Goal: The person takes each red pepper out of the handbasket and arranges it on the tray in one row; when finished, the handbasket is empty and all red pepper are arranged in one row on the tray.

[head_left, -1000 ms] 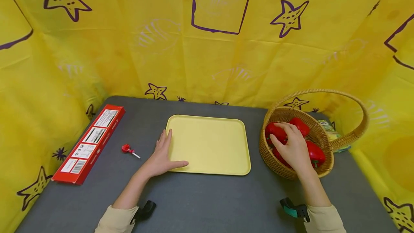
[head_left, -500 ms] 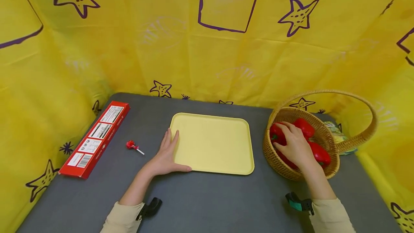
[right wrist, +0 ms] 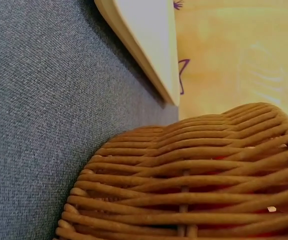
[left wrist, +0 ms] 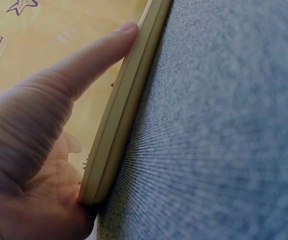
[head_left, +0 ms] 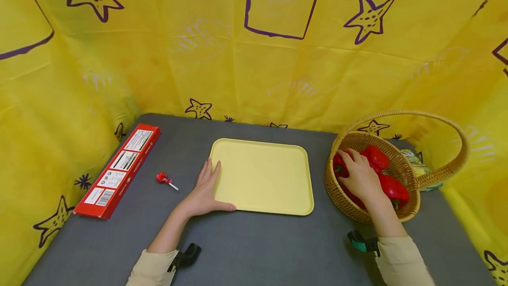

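Note:
In the head view my left hand point(head_left: 203, 193) lies at the near left corner of a pale yellow tray point(head_left: 262, 175), its fingers straight along the left side and the thumb along the front edge. From the left wrist, the thumb touches the tray's rim point(left wrist: 119, 115). My right hand point(head_left: 361, 180) reaches into a wicker basket point(head_left: 335, 195) and grips a red bell pepper point(head_left: 340, 167) by the basket's left wall; the hand covers part of it. More red bell peppers point(head_left: 393, 189) lie beside and under the hand. The right wrist view shows mainly the basket's weave point(right wrist: 194, 175), hiding the fingers.
A long red box point(head_left: 119, 171) lies at the left. Between it and the tray is a red lollipop point(head_left: 166, 180). The basket's tall handle point(head_left: 448, 144) arches up at the right, with a colourful packet point(head_left: 420, 169) behind. A yellow cloth point(head_left: 254, 69) hangs at the back.
My right fingers have sunk further around the left pepper, which has turned slightly in the basket. The head view has shifted a little; my left hand stays at the tray's corner.

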`<state>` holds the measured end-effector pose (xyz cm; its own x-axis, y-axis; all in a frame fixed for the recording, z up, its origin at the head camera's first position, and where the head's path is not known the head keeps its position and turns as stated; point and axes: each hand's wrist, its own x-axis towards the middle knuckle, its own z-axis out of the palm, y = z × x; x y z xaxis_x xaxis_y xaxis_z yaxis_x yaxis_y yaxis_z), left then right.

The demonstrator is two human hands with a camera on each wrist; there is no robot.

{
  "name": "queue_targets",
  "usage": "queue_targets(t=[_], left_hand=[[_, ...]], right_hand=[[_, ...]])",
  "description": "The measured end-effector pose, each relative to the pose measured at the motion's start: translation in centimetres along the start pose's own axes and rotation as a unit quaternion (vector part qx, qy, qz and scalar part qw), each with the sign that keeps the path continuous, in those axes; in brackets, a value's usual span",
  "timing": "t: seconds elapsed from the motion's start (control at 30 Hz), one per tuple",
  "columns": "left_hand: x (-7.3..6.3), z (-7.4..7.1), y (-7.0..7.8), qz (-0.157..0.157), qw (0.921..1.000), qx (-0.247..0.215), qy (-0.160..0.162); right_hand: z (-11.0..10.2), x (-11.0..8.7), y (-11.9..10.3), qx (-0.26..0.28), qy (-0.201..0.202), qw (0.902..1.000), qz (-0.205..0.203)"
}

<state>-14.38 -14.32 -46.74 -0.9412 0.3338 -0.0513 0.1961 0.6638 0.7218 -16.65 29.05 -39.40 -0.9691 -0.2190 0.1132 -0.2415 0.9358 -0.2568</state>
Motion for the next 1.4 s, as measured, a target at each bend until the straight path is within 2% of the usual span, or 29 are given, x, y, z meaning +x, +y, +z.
queue_targets(t=[0.47,0.67,0.83,1.17,1.4], left_hand=[[-0.1,0.0,-0.3,-0.003,0.9995,-0.029,0.014],[-0.1,0.1,-0.4,-0.001,0.9996,-0.024,0.015],[-0.1,0.1,-0.4,-0.002,0.9996,-0.023,0.016],[-0.1,0.0,-0.1,-0.002,0.9996,-0.024,0.015],[-0.2,-0.1,-0.1,0.002,0.9996,-0.023,0.018]], right_hand=[[0.1,1.0,-0.2,-0.038,-0.026,0.9983,0.036],[0.3,1.2,-0.2,-0.051,-0.026,0.9977,0.037],[0.3,1.5,-0.2,-0.052,-0.043,0.9967,0.045],[0.3,1.9,0.1,-0.043,-0.052,0.9965,0.049],[-0.2,1.5,0.4,0.001,-0.038,0.998,0.05]])
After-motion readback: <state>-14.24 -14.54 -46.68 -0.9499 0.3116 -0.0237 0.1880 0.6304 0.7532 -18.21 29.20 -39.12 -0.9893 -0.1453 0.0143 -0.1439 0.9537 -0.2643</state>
